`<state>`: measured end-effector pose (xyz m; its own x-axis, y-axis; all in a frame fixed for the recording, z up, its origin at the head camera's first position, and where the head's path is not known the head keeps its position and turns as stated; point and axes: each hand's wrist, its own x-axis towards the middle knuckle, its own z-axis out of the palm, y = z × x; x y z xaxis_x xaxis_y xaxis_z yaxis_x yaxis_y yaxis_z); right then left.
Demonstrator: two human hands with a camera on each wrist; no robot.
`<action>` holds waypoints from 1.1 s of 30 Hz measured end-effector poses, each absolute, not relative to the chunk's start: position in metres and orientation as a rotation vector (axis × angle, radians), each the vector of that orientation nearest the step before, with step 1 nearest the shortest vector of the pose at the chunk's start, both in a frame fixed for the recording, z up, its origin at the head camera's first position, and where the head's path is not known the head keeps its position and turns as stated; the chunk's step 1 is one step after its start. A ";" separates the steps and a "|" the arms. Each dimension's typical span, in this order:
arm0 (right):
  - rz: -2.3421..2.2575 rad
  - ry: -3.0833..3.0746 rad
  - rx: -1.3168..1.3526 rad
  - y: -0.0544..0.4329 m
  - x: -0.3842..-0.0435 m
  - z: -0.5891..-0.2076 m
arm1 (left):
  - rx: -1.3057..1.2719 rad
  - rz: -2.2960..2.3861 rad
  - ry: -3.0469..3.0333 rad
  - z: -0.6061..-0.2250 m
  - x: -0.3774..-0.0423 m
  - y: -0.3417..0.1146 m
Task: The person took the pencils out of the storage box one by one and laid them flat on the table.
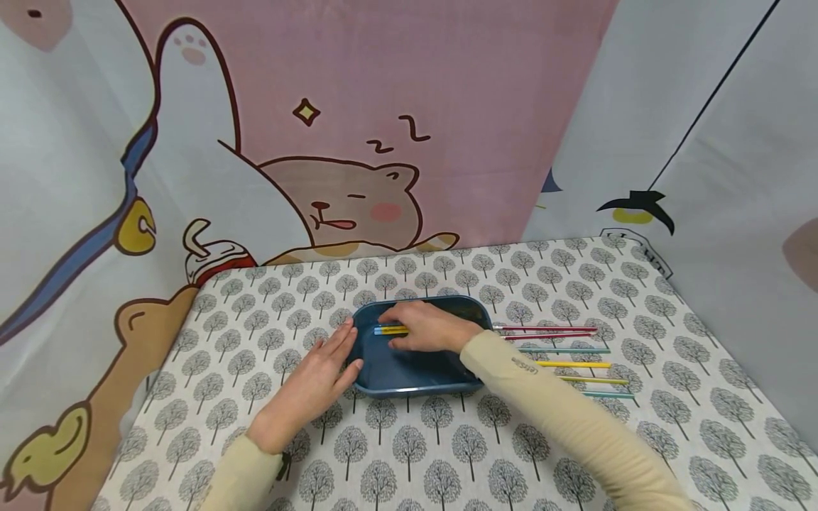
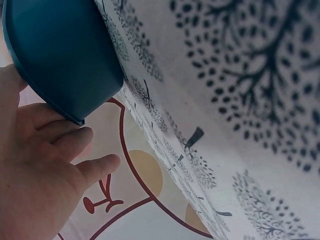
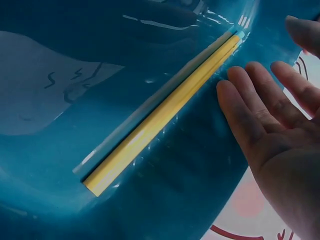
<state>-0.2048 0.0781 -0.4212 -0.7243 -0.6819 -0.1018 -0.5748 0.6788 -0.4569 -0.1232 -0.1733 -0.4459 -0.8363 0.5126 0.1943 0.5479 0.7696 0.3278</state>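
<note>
A dark blue, rounded rectangular tray (image 1: 409, 372) rests on the tree-print cloth. Two thin sticks, like chopsticks, lie side by side inside it: a yellow stick (image 3: 166, 111) and a pale greyish one (image 3: 154, 102), both light blue at one end. My left hand (image 1: 322, 376) is at the tray's left side, its fingertips against the rim and its fingers loosely extended. Over the tray reaches my right hand (image 1: 431, 326); in the right wrist view its fingers are relaxed, apart from the sticks, with nothing between them.
To the right of the tray several more sticks lie roughly parallel on the cloth, among them a red stick (image 1: 556, 328), a teal stick (image 1: 575, 350) and a yellow stick (image 1: 578, 364). My right sleeve (image 1: 543, 390) passes over their near side. A cartoon-print curtain (image 1: 498, 106) stands behind the table.
</note>
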 end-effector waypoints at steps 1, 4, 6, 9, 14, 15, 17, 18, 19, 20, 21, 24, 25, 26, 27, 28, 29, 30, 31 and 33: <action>-0.588 2.627 -1.005 0.078 -0.205 -0.422 | -0.860 -0.575 -2.867 -0.446 -0.123 -0.173; -0.590 2.626 -0.999 0.078 -0.206 -0.427 | -0.857 -0.572 -2.870 -0.446 -0.123 -0.173; -0.588 2.624 -0.997 0.078 -0.207 -0.430 | -0.858 -0.569 -2.875 -0.445 -0.122 -0.173; -0.596 2.619 -0.993 0.078 -0.209 -0.433 | -0.856 -0.568 -2.882 -0.445 -0.122 -0.173; -0.621 2.608 -0.977 0.078 -0.210 -0.435 | -0.850 -0.577 -2.879 -0.445 -0.122 -0.173; -0.626 2.607 -0.973 0.078 -0.210 -0.435 | -0.849 -0.576 -2.878 -0.445 -0.122 -0.173; -0.635 2.602 -0.966 0.078 -0.210 -0.435 | -0.848 -0.576 -2.879 -0.445 -0.122 -0.173; -0.642 2.600 -0.966 0.078 -0.210 -0.436 | -0.848 -0.576 -2.880 -0.445 -0.122 -0.173; -0.644 2.601 -0.969 0.078 -0.210 -0.436 | -0.849 -0.576 -2.881 -0.445 -0.122 -0.173; -0.642 2.604 -0.972 0.078 -0.210 -0.436 | -0.849 -0.576 -2.881 -0.445 -0.122 -0.173; -0.642 2.605 -0.978 0.078 -0.210 -0.436 | -0.848 -0.576 -2.881 -0.445 -0.122 -0.173; -0.641 2.606 -0.996 0.078 -0.211 -0.438 | -0.849 -0.582 -2.886 -0.444 -0.122 -0.173; -0.641 2.603 -1.001 0.078 -0.211 -0.438 | -0.850 -0.583 -2.886 -0.445 -0.122 -0.173; -0.639 2.602 -1.005 0.078 -0.211 -0.439 | -0.848 -0.585 -2.888 -0.445 -0.122 -0.173; -0.638 2.601 -1.011 0.078 -0.211 -0.439 | -0.847 -0.587 -2.890 -0.444 -0.122 -0.173; -0.638 2.599 -1.012 0.078 -0.211 -0.440 | -0.846 -0.588 -2.891 -0.444 -0.122 -0.173; -0.641 2.596 -1.014 0.078 -0.211 -0.440 | -0.843 -0.589 -2.894 -0.444 -0.122 -0.173; -0.641 2.596 -1.015 0.078 -0.212 -0.441 | -0.842 -0.591 -2.895 -0.444 -0.122 -0.173; -0.642 2.595 -1.017 0.078 -0.212 -0.442 | -0.840 -0.592 -2.895 -0.444 -0.122 -0.173; -0.644 2.593 -1.023 0.078 -0.212 -0.443 | -0.840 -0.593 -2.896 -0.444 -0.122 -0.173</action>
